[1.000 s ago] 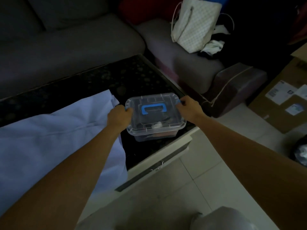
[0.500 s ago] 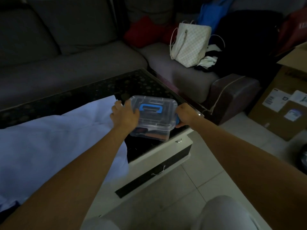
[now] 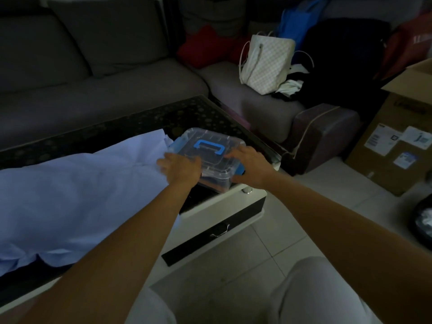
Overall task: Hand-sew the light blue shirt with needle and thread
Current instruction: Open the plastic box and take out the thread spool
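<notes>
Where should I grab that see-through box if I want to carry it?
Grab the blue handle on top of the clear plastic box, reaching down from above. It sits in the middle of the flat top, so the box should hang level. It lies folded down, so flip it up first.

1. A clear plastic box with a blue handle sits at the corner of a dark glass-topped table.
2. The left hand, blurred, touches the box's left side.
3. The right hand lies on the lid with its fingers spread.
4. A light blue shirt is spread over the table, touching the box.
5. A white bag rests on the grey sofa.
</notes>
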Demonstrator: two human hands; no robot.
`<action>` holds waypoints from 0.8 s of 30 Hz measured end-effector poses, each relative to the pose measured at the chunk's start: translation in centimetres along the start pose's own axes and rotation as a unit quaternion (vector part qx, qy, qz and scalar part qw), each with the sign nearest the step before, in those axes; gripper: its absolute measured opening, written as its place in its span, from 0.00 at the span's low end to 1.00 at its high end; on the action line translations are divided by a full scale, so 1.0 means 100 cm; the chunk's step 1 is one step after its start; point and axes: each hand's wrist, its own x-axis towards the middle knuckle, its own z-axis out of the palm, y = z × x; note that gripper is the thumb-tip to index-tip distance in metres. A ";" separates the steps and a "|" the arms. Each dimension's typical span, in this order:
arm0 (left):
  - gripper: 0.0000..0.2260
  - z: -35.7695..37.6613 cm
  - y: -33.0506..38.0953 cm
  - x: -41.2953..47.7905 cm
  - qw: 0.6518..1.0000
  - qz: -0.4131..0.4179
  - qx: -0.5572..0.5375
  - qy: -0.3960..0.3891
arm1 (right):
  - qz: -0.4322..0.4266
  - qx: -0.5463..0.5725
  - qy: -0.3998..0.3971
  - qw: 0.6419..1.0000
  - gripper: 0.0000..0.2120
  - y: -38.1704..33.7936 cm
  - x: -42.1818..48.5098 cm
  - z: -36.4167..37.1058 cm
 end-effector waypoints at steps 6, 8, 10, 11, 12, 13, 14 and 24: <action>0.15 0.012 0.007 -0.024 0.901 -0.072 -0.366 -0.220 | -0.041 -0.046 0.059 0.996 0.20 -0.001 -0.008 -0.004; 0.18 0.016 0.011 -0.028 0.895 -0.067 -0.385 -0.216 | -0.064 -0.048 0.075 0.994 0.16 0.000 -0.006 -0.002; 0.18 0.016 0.016 -0.031 0.888 -0.082 -0.395 -0.220 | -0.077 -0.013 0.108 0.991 0.13 0.002 -0.002 0.001; 0.17 0.016 0.018 -0.030 0.886 -0.087 -0.397 -0.224 | -0.077 0.017 0.126 0.989 0.13 0.003 0.001 0.002; 0.17 0.018 0.020 -0.027 0.883 -0.088 -0.397 -0.235 | -0.073 0.049 0.137 0.987 0.12 0.003 0.005 0.004; 0.17 0.019 0.022 -0.026 0.884 -0.084 -0.391 -0.242 | -0.067 0.077 0.144 0.984 0.12 0.001 0.007 0.004; 0.16 0.020 0.024 -0.024 0.882 -0.080 -0.393 -0.246 | -0.062 0.101 0.152 0.981 0.12 0.000 0.010 0.004; 0.21 0.036 0.040 -0.006 0.885 -0.127 -0.389 -0.223 | 0.094 0.400 0.335 0.848 0.08 0.018 0.023 -0.032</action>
